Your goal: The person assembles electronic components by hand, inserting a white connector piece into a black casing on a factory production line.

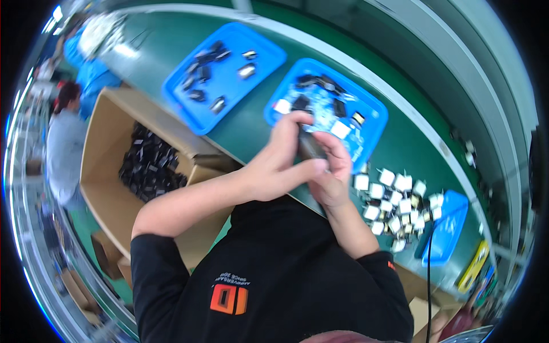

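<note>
My left hand (281, 153) and my right hand (334, 171) meet over the near edge of a blue tray (374, 108). Between them is a dark, blocky piece like a black plastic casing (309, 145). The fingers of both hands are closed around it, and the left thumb reaches across toward the right hand. Motion blur hides its details. Inside the tray beyond my hands lie black casings (326, 83), a white block (340, 130) and a small part with a yellowish face (358, 118).
Another blue tray (251, 94) with several black parts stands to the left. A cardboard box (108, 166) of black pieces (150, 163) sits beside the green table (240, 134). White blocks (394, 200) pile at right, near a smaller blue tray (446, 234) and a black cable (429, 274). People (66, 140) work at far left.
</note>
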Available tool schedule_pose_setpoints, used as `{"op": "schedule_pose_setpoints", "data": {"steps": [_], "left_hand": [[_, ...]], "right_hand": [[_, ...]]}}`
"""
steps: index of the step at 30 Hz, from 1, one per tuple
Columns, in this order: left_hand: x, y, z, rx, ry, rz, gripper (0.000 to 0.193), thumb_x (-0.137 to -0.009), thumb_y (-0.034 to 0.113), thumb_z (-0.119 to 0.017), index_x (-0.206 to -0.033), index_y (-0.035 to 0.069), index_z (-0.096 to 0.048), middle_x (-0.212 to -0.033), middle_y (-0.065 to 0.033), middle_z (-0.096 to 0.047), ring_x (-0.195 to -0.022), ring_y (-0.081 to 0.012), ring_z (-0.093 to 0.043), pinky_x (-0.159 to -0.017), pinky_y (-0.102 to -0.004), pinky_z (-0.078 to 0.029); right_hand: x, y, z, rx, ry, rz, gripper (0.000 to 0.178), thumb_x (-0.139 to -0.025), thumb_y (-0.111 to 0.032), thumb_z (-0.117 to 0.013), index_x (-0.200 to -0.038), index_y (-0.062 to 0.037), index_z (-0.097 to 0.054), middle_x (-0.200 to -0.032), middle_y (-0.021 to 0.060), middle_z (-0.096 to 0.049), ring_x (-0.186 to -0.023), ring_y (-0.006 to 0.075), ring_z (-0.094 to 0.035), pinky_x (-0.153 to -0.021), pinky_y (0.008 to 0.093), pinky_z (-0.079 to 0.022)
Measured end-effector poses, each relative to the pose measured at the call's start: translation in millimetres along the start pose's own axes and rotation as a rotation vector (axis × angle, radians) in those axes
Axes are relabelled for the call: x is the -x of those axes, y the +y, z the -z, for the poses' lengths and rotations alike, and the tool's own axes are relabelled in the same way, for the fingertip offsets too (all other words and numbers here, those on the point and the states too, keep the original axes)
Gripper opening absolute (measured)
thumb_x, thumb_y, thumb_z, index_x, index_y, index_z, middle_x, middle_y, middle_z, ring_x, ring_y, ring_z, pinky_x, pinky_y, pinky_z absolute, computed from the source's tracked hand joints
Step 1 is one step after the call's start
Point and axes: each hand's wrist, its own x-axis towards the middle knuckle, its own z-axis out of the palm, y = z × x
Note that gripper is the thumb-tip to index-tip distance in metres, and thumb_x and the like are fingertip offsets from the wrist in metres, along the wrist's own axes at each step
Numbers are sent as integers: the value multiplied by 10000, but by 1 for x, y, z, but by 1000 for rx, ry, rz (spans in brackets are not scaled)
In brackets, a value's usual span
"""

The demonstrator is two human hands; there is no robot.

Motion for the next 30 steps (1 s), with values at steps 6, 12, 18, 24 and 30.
{"op": "schedule_pose_setpoints", "data": {"steps": [6, 12, 18, 24, 30], "left_hand": [[-1, 4, 15, 369, -13, 116, 930, -833, 422, -592, -1477, 22, -54, -1368, -201, -282, -1331, -283, -262, -1120, -455, -161], [7, 15, 73, 28, 305, -138, 1003, -801, 527, -631, -1505, 1, -148, -1460, -213, -336, -1380, -323, -309, -1142, -456, -183], [132, -88, 183, -201, 880, -337, 145, -912, 28, -526, -1040, -31, -559, -959, -99, -612, -879, -169, -582, -828, -304, -474], [212, -182, 169, -543, 731, 435, 198, -932, 133, -520, -1024, -19, -608, -923, -63, -613, -858, -171, -567, -793, -319, -463], [281, -266, 163, -104, 393, 653, 254, -913, 104, -561, -1133, -24, -568, -1075, -105, -634, -965, -193, -577, -862, -328, -457]], "right_hand": [[-40, -30, -13, 137, -158, -29, 650, -720, 55, -758, -1305, -26, -488, -1079, 37, -582, -1038, 148, -547, -971, 322, -414], [-149, -146, 174, 1440, 366, 17, 502, -752, -169, -776, -1187, -25, -571, -1066, 134, -655, -960, 214, -653, -847, 325, -519], [-127, -184, 319, 1915, 671, -143, 452, -729, -223, -717, -1143, -63, -629, -1117, 172, -656, -1055, 328, -619, -944, 399, -481], [-38, -205, 187, 1806, 267, -274, 290, -752, -80, -639, -1038, -31, -658, -1055, 148, -643, -999, 321, -598, -903, 367, -472], [41, -159, 112, 1856, -119, -311, 455, -736, -133, -670, -1180, -52, -608, -1156, 124, -602, -1117, 300, -516, -978, 410, -355]]}}
